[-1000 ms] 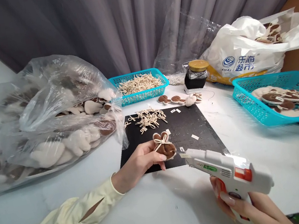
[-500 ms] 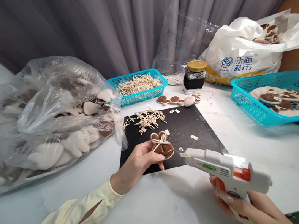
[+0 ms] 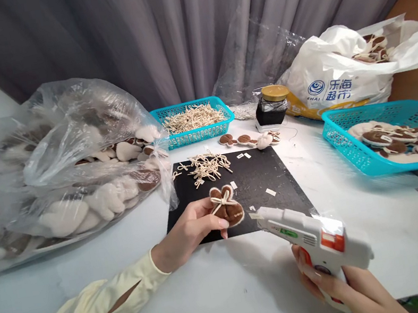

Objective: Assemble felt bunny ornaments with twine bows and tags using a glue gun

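Note:
Between the thumb and fingers of my left hand [image 3: 193,229] is a small brown and cream fabric piece [image 3: 233,212], with two ear-like lobes and a cream cord bow [image 3: 223,199] across it. My right hand [image 3: 336,282] grips a white glue gun [image 3: 307,231] by its handle, a finger at the orange trigger. The gun's nozzle points left toward the fabric piece, a short gap away from it. Beneath lies a black mat [image 3: 277,177] with a pile of cream cord bows [image 3: 209,167] and several small white labels [image 3: 271,192].
A clear bag of plush pieces [image 3: 91,199] fills the left side. Behind the mat stand a blue basket of bows [image 3: 197,138] and a dark jar with a gold lid [image 3: 274,93]. At right are a blue basket [image 3: 355,160] of fabric pieces and a white shopping bag [image 3: 365,80].
The glue gun has shifted slightly left with my right hand. The fabric piece has turned a little in my left fingers, and its front shows slightly more.

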Action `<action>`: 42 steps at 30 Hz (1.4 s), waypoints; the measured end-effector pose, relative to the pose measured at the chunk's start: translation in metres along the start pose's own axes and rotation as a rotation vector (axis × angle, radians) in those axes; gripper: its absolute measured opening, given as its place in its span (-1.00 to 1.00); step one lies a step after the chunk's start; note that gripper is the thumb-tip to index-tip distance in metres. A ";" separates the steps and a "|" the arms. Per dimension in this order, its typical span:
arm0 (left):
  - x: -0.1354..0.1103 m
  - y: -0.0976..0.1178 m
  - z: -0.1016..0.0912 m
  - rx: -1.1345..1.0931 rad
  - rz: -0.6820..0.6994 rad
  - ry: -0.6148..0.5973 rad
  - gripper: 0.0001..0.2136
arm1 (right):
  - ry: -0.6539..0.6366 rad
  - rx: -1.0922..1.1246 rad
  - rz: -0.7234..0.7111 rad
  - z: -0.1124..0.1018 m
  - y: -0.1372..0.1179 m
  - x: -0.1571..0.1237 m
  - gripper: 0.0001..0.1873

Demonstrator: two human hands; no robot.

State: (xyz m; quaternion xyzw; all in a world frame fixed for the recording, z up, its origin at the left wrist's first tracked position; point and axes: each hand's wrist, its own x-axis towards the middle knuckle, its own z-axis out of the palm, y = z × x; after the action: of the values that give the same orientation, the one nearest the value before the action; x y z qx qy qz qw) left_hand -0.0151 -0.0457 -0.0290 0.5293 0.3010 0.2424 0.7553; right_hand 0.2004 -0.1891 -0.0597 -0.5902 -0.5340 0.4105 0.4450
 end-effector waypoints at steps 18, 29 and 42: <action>-0.001 -0.008 0.002 -0.535 -0.066 -0.196 -0.75 | 0.033 -0.647 -0.620 -0.006 0.026 0.017 -0.66; -0.001 -0.009 0.015 -0.412 -0.009 -0.163 -0.75 | 0.014 -0.631 -0.539 0.007 0.024 0.014 -0.64; -0.002 -0.012 0.016 -0.411 -0.077 -0.009 -0.75 | -0.036 -0.571 -0.590 0.006 0.020 0.015 -0.64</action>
State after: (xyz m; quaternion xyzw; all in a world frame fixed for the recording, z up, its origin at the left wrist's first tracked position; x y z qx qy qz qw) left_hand -0.0040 -0.0616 -0.0362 0.3532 0.2617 0.2674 0.8575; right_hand 0.2011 -0.1744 -0.0805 -0.5041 -0.7805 0.1107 0.3528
